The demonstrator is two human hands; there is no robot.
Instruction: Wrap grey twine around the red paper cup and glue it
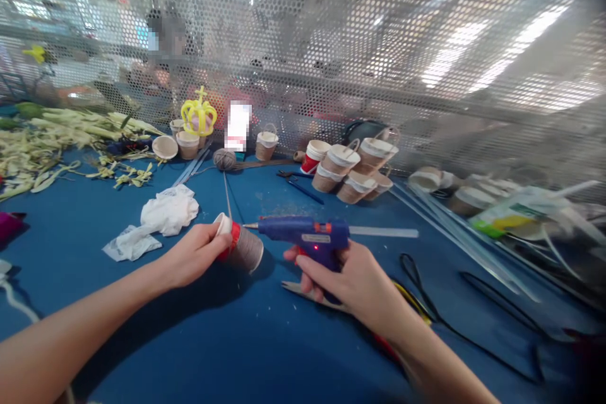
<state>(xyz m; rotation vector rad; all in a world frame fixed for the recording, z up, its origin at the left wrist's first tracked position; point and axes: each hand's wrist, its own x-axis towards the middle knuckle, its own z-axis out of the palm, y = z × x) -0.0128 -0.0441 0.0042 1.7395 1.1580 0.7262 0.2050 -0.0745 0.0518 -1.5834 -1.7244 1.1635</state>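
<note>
My left hand (192,255) is closed round a small paper cup (239,246) that lies on its side, part red and part wrapped in grey-brown yarn. A strand of yarn runs from the cup back to a yarn ball (224,159). My right hand (348,281) grips a blue hot glue gun (307,237). Its metal nozzle points left and almost touches the cup's wrapped side. A clear glue stick (383,232) juts out of the gun's back. A red light glows on the gun's body.
The table is covered in blue cloth (227,341). Crumpled white plastic (163,214) lies left of the cup. Several yarn-wrapped cups (355,170) stand behind, near a yellow crown (199,115). Pale leaf strips (52,139) are heaped far left. Black cord (454,303) trails right. A perforated screen (379,44) closes the back, with a person behind it.
</note>
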